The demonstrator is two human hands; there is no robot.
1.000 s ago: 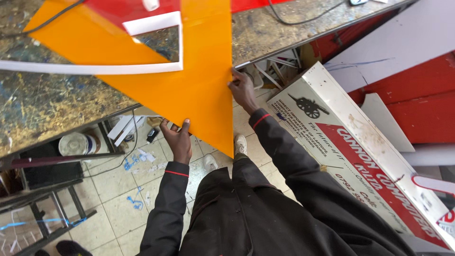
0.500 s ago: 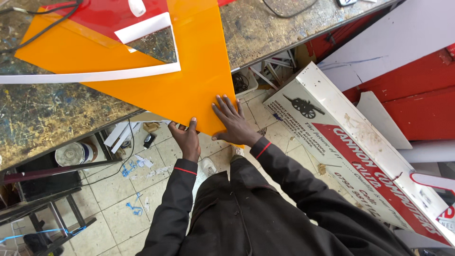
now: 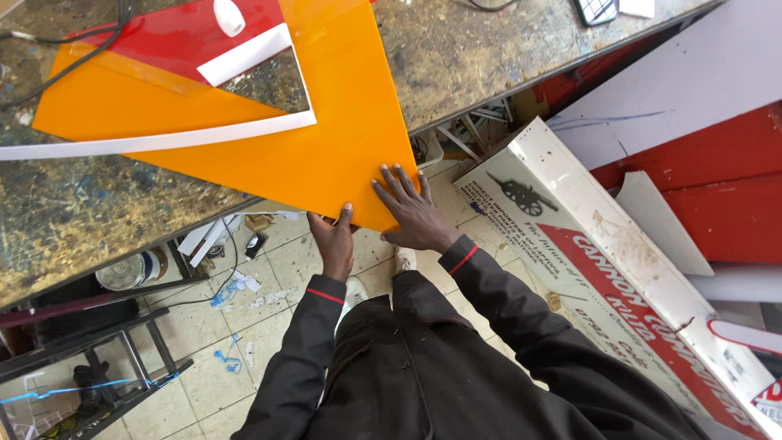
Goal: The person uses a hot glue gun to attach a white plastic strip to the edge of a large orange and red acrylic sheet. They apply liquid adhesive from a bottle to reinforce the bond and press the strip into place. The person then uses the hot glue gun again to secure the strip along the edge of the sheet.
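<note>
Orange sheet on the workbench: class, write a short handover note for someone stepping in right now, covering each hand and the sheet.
Left hand: grips the orange sheet at its near edge, thumb on top.
Right hand: lies flat, fingers spread, on the sheet's near corner.
Sheet: on the workbench, its near corner overhanging the edge; a white strip and a red sheet lie on it.
Done: both hands on the sheet.
Left: cannot tell.

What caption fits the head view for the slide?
Both hands grip the overhanging corner of an orange sheet on a workbench: left hand at its edge, right hand flat on top.
</note>
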